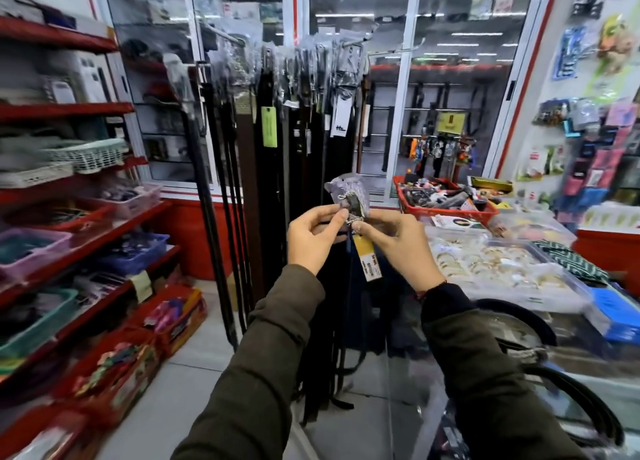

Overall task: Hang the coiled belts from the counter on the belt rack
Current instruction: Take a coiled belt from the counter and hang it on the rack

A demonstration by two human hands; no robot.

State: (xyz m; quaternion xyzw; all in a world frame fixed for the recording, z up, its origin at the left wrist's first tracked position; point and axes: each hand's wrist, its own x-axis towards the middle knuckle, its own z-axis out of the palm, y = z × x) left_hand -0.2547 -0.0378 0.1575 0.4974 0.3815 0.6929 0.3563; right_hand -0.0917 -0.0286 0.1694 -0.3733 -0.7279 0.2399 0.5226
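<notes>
Both hands hold one dark belt at its buckle (pixel 351 205), which is wrapped in clear plastic. My left hand (pixel 313 238) pinches it from the left, and my right hand (pixel 394 245) pinches it from the right. A yellow price tag (pixel 367 260) hangs below the buckle, and the strap drops down between my arms. Behind my hands stands the belt rack (pixel 294 89), crowded with long dark belts hanging from hooks. More coiled black belts (pixel 568 387) lie on the glass counter (pixel 588 407) at the lower right.
Red shelves (pixel 69 224) with plastic baskets line the left side. A clear case of bangles (pixel 495 269) and a red basket (pixel 446 203) sit on the counter to the right. Glass doors stand behind the rack. The tiled floor shows below.
</notes>
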